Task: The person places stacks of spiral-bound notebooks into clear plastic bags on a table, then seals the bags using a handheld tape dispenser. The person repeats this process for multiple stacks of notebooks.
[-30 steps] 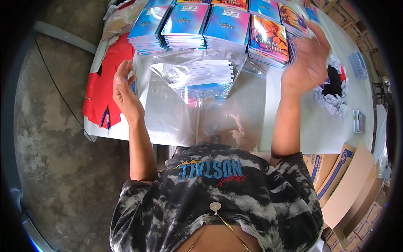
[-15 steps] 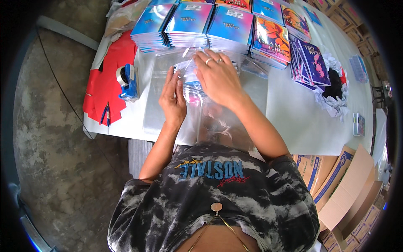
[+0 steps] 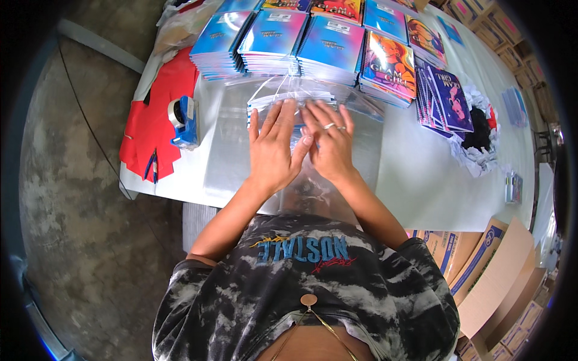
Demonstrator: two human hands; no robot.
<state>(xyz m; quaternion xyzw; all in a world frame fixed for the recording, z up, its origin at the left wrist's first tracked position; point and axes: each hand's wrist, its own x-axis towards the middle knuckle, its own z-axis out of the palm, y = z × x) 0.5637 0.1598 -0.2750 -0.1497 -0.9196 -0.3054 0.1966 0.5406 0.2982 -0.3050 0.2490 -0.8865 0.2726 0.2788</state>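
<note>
A stack of notebooks [image 3: 257, 107] in clear plastic film [image 3: 274, 89] is set between the near edge of the white surface [image 3: 421, 162] and the piled rows of notebooks [image 3: 328, 45] toward its far edge. The near side of the wrapped stack is partly covered by the left hand [image 3: 272, 150] and the right hand [image 3: 332, 150], which are laid side by side, palms down. On both hands the fingers are extended and held slightly apart; whether every fingertip is pressed to the film cannot be told. A ring [image 3: 329, 126] is worn on the right hand. Toward the left edge, a blue tape dispenser [image 3: 188, 123] is placed beside red material [image 3: 159, 108]. Toward the right edge, purple notebooks [image 3: 448, 99] are fanned next to crumpled paper [image 3: 478, 159]. Beyond the near right corner, an open carton [image 3: 494, 277] can be seen.
</note>
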